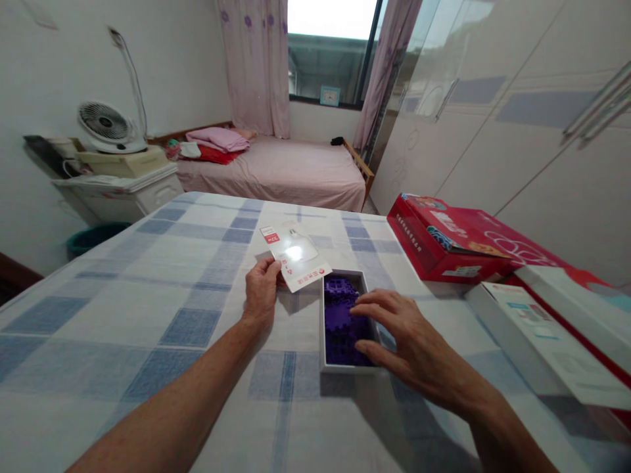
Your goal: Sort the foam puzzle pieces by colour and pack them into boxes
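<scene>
My left hand (261, 289) grips the near edge of a white box lid (296, 256) with red corner marks and holds it tilted just left of a small white box (323, 341). Purple pieces (340, 315) fill that open box, which lies on the blue-and-white checked tablecloth (172, 309). With fingers spread, my right hand (409, 341) rests over the box's right side and touches the purple pieces and the box rim.
A red carton (444, 236) and a flat white box (537, 335) lie on the table to the right. A wardrobe (493, 131) stands behind them. Beyond the table are a pink bed (286, 171) and a cabinet with a fan (106, 125) at the left.
</scene>
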